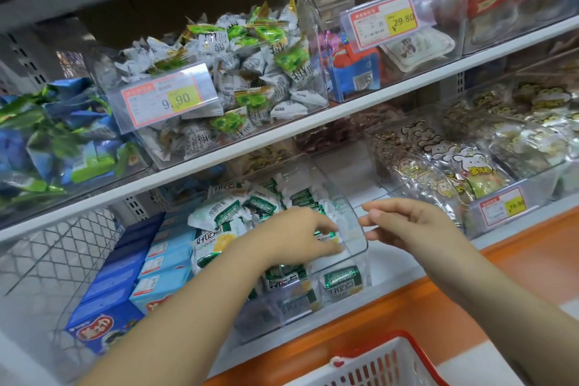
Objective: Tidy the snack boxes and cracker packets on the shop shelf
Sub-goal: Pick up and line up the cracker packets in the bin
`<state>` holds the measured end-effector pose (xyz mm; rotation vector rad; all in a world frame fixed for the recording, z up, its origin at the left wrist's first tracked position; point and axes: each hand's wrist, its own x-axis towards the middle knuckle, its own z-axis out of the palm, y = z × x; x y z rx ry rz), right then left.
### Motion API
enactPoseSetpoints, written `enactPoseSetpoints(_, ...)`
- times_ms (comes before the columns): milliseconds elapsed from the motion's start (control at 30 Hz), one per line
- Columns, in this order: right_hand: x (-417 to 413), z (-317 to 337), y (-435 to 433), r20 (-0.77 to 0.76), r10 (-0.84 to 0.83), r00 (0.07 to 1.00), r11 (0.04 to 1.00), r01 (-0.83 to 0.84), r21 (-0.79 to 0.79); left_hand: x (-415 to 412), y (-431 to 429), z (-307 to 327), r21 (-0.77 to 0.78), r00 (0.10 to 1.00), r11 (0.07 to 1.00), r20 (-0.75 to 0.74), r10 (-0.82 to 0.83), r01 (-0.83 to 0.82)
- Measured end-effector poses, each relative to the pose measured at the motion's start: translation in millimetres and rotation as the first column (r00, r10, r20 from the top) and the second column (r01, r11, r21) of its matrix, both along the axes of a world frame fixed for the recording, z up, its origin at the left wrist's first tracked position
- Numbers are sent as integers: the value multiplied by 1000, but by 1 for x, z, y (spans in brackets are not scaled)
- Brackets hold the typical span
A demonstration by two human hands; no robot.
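Observation:
On the lower shelf stands a clear plastic bin (355,257) full of green-and-white cracker packets (225,208). My left hand (294,236) reaches into the bin from the front, its fingers curled over the packets near the bin's right wall; what it grips is partly hidden. My right hand (407,224) hovers just right of the bin, thumb and fingers relaxed and close to the bin's rim, holding nothing. Blue snack boxes (147,260) lie in two rows left of the bin.
A wire mesh divider (62,257) bounds the boxes on the left. Clear bins with price tags fill the upper shelf (360,110), and a bin of cartoon-print packets (454,166) stands to the right. A red-and-white shopping basket (385,363) sits below.

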<state>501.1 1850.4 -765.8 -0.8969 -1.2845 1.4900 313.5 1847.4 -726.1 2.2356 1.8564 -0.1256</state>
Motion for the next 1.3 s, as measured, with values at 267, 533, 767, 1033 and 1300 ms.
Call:
enactPoseSetpoints(267,6,0,2,18,1,1000,1000,-2,19,50,29,-24,-417,946,907,-314,-79,-62)
enactPoseSetpoints(533,15,1,5,31,22,999,999,-23,24,45,33,-26,-372,972,923,-235,12,-102)
enactPoseSetpoints(767,16,2,2,68,0,998,999,-2,41,27,13,-6,-10,996,1000,-91,7,-8)
enactPoseSetpoints(1033,13,6,-8,320,-69,945,938,-48,343,35,-33,2,305,872,947,485,-67,-97)
enactPoseSetpoints(1300,16,6,-14,16,64,998,979,-66,191,33,-61,-4,396,694,884,709,-124,-247)
